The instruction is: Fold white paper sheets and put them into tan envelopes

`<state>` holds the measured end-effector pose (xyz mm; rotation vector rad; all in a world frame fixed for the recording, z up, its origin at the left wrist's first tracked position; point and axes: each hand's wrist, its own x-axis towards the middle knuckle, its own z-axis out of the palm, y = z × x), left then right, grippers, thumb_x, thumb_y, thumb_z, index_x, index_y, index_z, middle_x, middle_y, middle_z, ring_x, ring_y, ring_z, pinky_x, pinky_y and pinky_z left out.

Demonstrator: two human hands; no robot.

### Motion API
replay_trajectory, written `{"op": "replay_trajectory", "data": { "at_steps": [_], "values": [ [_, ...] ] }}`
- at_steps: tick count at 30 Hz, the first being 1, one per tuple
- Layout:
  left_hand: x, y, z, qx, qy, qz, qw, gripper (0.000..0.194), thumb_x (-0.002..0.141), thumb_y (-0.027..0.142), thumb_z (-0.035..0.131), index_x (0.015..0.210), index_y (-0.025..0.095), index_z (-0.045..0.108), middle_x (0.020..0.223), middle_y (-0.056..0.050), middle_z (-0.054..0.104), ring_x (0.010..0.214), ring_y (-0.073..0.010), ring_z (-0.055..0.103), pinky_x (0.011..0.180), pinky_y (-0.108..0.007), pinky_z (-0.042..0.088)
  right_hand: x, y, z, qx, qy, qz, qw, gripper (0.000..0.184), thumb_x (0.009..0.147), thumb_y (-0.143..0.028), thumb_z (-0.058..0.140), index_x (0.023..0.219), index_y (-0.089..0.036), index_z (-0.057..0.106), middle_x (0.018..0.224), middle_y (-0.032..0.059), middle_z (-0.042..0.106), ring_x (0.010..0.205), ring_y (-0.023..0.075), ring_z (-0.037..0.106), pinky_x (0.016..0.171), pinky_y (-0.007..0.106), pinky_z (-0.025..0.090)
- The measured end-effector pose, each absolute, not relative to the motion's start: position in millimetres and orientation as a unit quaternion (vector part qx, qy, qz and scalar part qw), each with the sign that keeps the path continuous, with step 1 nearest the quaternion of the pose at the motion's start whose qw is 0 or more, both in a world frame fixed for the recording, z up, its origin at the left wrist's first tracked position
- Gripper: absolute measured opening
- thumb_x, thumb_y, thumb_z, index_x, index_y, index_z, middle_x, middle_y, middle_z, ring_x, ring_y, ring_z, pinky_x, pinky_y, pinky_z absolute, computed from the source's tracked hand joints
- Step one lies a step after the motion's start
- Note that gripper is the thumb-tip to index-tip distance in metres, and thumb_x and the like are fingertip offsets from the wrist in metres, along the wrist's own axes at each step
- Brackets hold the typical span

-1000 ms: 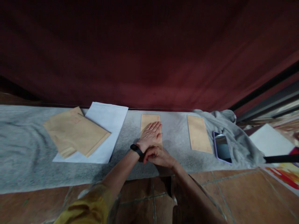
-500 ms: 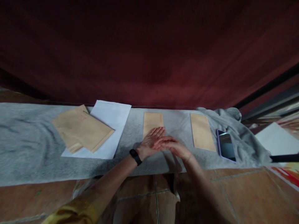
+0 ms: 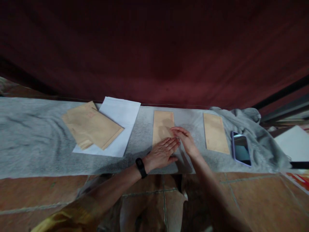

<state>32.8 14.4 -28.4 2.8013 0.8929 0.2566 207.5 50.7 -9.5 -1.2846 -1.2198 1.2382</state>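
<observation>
— Fingers of the left hand, how listed?
— Extended, lying close together, palm down, thumb apart from them. Nothing is seen gripped. The hand covers the near end of the middle envelope; how firmly it presses, cannot tell.

— And the right hand?
— Fingers loosely bent, pointing left, tips at the envelope's right edge, just beside the left fingertips. Whether they pinch anything, cannot tell.

— Middle envelope: place and condition?
— Brown paper, flat, faint red marking at its far right corner. It lies lengthwise across the grey cloth, its far end just in from the cloth's far edge.

— Remaining items on the cloth?
— Toward the right end: one brown envelope, flat, well apart from the middle one; beside it a phone in a purple case, nearer the bunched folds at that end. Toward the left end: overlapping brown envelopes, lying askew, partly on white paper that reaches close to the far edge.

— Worn items?
— Black wristband, left wrist; yellow sleeve, left arm.

— Surroundings?
— Dark red drape beyond the far edge; tiled floor below the near edge.
</observation>
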Motion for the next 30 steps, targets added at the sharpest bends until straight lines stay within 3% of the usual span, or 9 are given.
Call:
{"op": "replay_trajectory", "data": {
  "at_steps": [4,8,13,18,25,30],
  "values": [
    [29.3,4.0,-28.4,0.947,0.285,0.087,0.122,0.073,0.102,0.061,0.035,0.156,0.011,0.034,0.163,-0.016,0.037,0.154,-0.0230,0.028,0.126,-0.038,0.014,205.2,51.4,-16.1,-0.512,-0.578,0.449,0.449,0.031,0.091,-0.043,0.057,0.108,-0.025,0.074,0.122,0.0049,0.074,0.123,0.0232,0.062,0.113,0.044,0.043],
    [28.1,-1.5,-30.3,0.943,0.287,0.098,0.136,0.071,0.101,0.063,0.038,0.149,0.012,0.046,0.156,-0.016,0.048,0.148,-0.0255,0.039,0.123,-0.040,0.023,195.1,49.4,-21.8,-0.492,-0.650,0.434,0.384,0.041,0.098,-0.048,0.050,0.125,-0.026,0.070,0.144,0.0053,0.061,0.141,0.0214,0.049,0.121,0.045,0.035],
    [26.9,-4.5,-26.0,0.942,0.292,0.079,0.143,0.063,0.096,0.061,0.053,0.135,0.012,0.058,0.143,-0.017,0.060,0.136,-0.0284,0.053,0.117,-0.040,0.034,183.5,49.5,-33.5,-0.490,-0.762,0.330,0.266,0.047,0.103,-0.047,0.042,0.141,-0.027,0.060,0.158,0.0047,0.046,0.151,0.0216,0.035,0.127,0.049,0.023],
    [22.8,-9.0,-18.6,0.949,0.260,0.091,0.153,0.070,0.095,0.065,0.052,0.137,0.010,0.057,0.148,-0.018,0.055,0.140,-0.0274,0.049,0.120,-0.038,0.032,181.3,55.1,-39.3,-0.513,-0.801,0.238,0.195,0.049,0.106,-0.042,0.034,0.152,-0.028,0.047,0.166,0.0034,0.032,0.155,0.0229,0.025,0.128,0.050,0.018],
    [16.6,-12.7,-14.8,0.956,0.224,0.106,0.159,0.075,0.096,0.065,0.051,0.150,0.013,0.043,0.156,-0.015,0.048,0.147,-0.0254,0.041,0.124,-0.039,0.024,171.3,63.4,-46.6,-0.565,-0.782,0.156,0.212,0.053,0.104,-0.038,0.041,0.156,-0.025,0.040,0.167,0.0070,0.027,0.155,0.0262,0.026,0.128,0.051,0.018],
    [15.3,-8.6,-14.1,0.961,0.212,0.108,0.144,0.068,0.097,0.062,0.052,0.144,0.013,0.051,0.152,-0.015,0.052,0.144,-0.0247,0.044,0.124,-0.037,0.025,164.5,70.5,-50.1,-0.601,-0.762,0.100,0.219,0.057,0.105,-0.042,0.040,0.156,-0.017,0.039,0.164,0.0135,0.034,0.152,0.0290,0.032,0.126,0.050,0.019]
  ]
}}
